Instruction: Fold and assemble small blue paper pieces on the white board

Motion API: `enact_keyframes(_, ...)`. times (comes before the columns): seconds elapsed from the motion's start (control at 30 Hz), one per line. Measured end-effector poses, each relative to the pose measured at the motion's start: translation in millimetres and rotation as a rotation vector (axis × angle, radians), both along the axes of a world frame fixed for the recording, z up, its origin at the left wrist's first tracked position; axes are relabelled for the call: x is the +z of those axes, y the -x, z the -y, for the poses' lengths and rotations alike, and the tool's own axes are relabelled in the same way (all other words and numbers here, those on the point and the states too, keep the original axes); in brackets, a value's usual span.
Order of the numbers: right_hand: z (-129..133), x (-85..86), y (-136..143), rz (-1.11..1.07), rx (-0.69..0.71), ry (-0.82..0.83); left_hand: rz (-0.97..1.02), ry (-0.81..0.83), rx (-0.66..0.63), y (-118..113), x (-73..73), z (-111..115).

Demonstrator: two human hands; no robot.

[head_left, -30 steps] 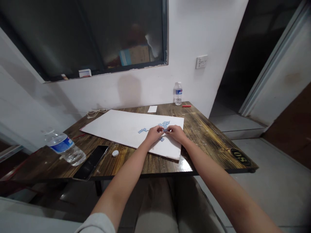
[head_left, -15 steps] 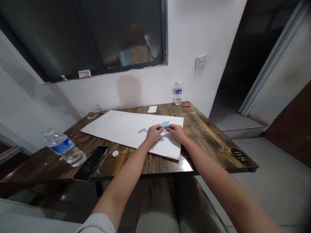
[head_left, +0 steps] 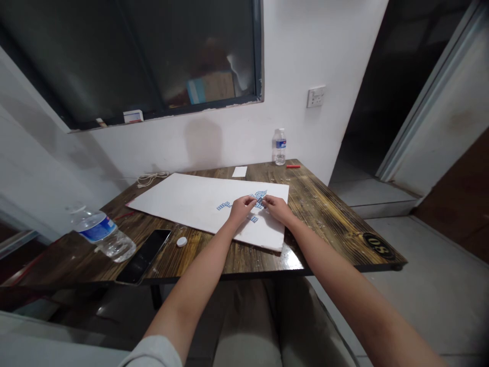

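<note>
A white board (head_left: 191,201) lies on the dark wooden table, with small blue-and-white striped pieces (head_left: 223,206) spread over its right half. My left hand (head_left: 241,208) is pinched, thumb against fingers, above the board. Facing it, my right hand (head_left: 278,208) is pinched too, a short gap away. A small dark piece (head_left: 260,200) shows between the two sets of fingertips; its exact kind is too small to tell. Behind the hands lies a cluster of striped pieces (head_left: 261,193), partly hidden by the fingers. Another striped piece (head_left: 253,219) lies nearer, between the wrists.
On the table's left are a tilted large water bottle (head_left: 103,232), a black phone (head_left: 143,256) and a white cap (head_left: 182,242). Along the back are a coiled cable (head_left: 151,178), a white card (head_left: 239,172), a small bottle (head_left: 280,148) and a red pen (head_left: 293,166).
The fingertips have shifted very slightly, and the dark piece between them has turned a little. Everything else stays where it was.
</note>
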State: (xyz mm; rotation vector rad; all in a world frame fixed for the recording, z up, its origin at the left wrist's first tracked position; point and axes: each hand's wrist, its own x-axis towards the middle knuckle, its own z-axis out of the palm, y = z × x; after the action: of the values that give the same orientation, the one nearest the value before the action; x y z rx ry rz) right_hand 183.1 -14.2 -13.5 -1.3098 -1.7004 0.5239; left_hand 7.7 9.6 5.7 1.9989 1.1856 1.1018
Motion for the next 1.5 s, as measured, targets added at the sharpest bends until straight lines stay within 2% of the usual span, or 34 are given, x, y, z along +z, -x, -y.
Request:
enact_keyframes(0.43, 1.6, 5.5, 1.4, -0.057, 0.035, -0.026, -0.010, 0.076, -0.078, -1.2, 1.6, 5.8)
enact_keyframes(0.5, 1.0, 5.2, 1.2, -0.072, 0.035, -0.029, -0.048, 0.031, -0.070, -0.8, 1.8, 5.7)
enact_keyframes(0.67, -0.6, 2.7, 0.8, -0.133, 0.035, -0.004, -0.150, -0.197, -0.036, 2.4, 5.5, 5.5)
enact_keyframes(0.77, -1.8, 1.5, 0.7, -0.137, 0.038, 0.002, -0.197, -0.263, -0.048, 4.4, 8.8, 7.9)
enact_keyframes(1.2, -3.0, -0.1, 1.9, -0.103, 0.053, 0.033, -0.335, -0.323, -0.093, 7.4, 10.5, 9.7)
enact_keyframes(1.5, -1.0, 3.3, 2.2, -0.074, 0.084, 0.034, -0.319, -0.341, -0.123, 8.6, 10.7, 9.2)
